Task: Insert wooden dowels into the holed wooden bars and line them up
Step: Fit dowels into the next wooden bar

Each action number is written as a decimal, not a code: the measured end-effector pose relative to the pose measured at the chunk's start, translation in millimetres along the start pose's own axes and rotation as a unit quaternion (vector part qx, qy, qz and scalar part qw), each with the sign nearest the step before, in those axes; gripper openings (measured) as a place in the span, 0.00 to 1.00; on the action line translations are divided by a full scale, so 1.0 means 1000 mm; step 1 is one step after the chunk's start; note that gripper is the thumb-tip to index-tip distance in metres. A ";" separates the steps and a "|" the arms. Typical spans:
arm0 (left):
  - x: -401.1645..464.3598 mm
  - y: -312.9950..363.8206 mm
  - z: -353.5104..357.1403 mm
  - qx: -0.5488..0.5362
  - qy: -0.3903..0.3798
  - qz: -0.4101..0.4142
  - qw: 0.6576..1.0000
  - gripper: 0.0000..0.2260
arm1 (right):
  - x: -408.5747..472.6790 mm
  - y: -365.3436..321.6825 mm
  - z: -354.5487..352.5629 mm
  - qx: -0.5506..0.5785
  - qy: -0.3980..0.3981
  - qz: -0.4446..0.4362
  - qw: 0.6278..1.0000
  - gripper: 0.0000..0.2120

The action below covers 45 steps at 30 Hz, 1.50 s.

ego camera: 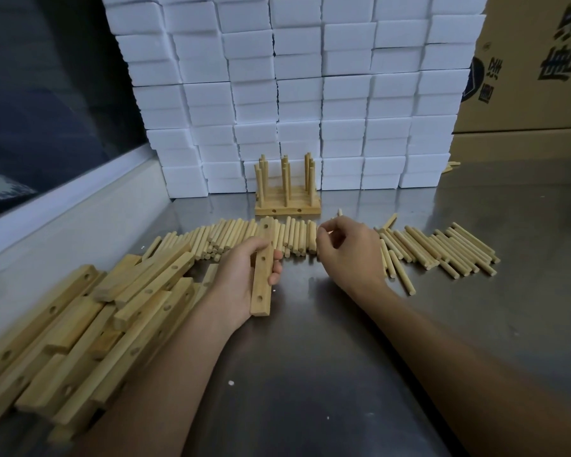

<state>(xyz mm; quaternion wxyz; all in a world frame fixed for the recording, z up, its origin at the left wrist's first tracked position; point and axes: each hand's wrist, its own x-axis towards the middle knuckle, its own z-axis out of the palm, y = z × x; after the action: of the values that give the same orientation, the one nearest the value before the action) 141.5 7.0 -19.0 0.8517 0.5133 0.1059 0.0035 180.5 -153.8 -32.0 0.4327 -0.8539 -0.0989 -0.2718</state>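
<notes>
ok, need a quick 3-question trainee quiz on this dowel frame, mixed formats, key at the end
1. True or false: the left hand grips a holed bar that has no dowel in it yet.
2. Multiple choice: where do the finished bars with upright dowels stand? A) on the bar pile at left B) against the white foam blocks C) beside the cardboard box
3. Fill in: the right hand is over the row of loose ___ on the metal table.

Key: 1 true; 2 B; 3 dowels
</notes>
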 end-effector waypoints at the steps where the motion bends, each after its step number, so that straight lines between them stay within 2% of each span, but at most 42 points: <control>1: -0.001 0.000 0.001 -0.004 -0.003 0.006 1.000 0.06 | -0.001 0.000 0.000 -0.064 0.017 -0.012 0.998 0.05; 3: -0.002 -0.002 0.001 0.001 -0.009 0.021 1.000 0.06 | -0.001 0.004 -0.002 -0.262 0.032 -0.027 0.964 0.10; 4: -0.002 -0.003 0.000 0.008 -0.010 0.030 0.999 0.06 | 0.000 0.006 -0.003 -0.335 0.015 -0.013 0.942 0.13; 6: -0.002 -0.004 0.000 0.022 -0.009 0.044 0.999 0.07 | 0.002 0.009 -0.008 -0.390 -0.032 0.031 0.920 0.14; 10: -0.001 -0.004 0.000 0.023 -0.007 0.048 0.999 0.08 | 0.002 0.013 -0.013 -0.386 -0.062 0.082 0.917 0.13; 26: 0.000 -0.005 -0.001 0.027 -0.018 0.054 0.998 0.07 | 0.000 0.012 -0.015 -0.374 -0.068 0.080 0.922 0.12; 33: 0.001 -0.006 -0.003 0.030 -0.020 0.055 0.998 0.07 | 0.000 0.011 -0.015 -0.364 -0.050 0.084 0.926 0.10; 37: 0.001 -0.006 -0.003 0.030 -0.019 0.055 0.998 0.06 | 0.003 0.013 -0.015 -0.352 -0.013 0.092 0.931 0.12; 41: 0.001 -0.006 -0.003 0.031 -0.019 0.058 0.998 0.06 | 0.007 0.016 -0.015 -0.267 0.046 0.088 0.959 0.12; 45: 0.002 -0.006 -0.003 0.035 -0.021 0.061 0.997 0.06 | 0.007 0.017 -0.016 -0.158 0.038 0.031 0.986 0.10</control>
<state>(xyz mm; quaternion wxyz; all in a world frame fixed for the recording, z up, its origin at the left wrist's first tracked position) 142.1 6.9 -26.0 0.8335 0.5481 0.0568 0.0406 187.3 -177.0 -32.1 0.3041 -0.9031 -0.0116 -0.3030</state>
